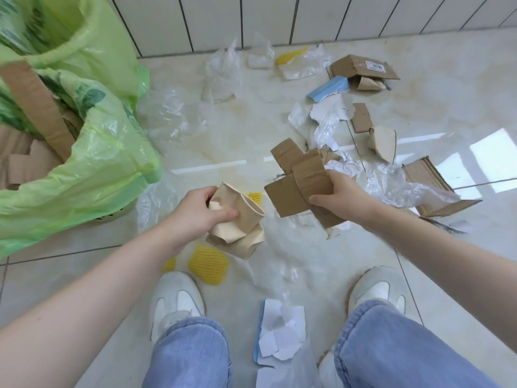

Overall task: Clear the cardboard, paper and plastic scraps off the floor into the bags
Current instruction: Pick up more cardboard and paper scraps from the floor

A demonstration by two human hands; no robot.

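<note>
Cardboard scraps (302, 183) sit gripped in the right hand (340, 196), raised above the floor (279, 130) at centre. At 9 o'clock of them, the left hand (195, 214) curls round crumpled tan paper (237, 222). Plastic film (167, 116) and more cardboard (363, 70) lie toward 12 o'clock; green bags (92, 152) stand at 10 o'clock.
</note>
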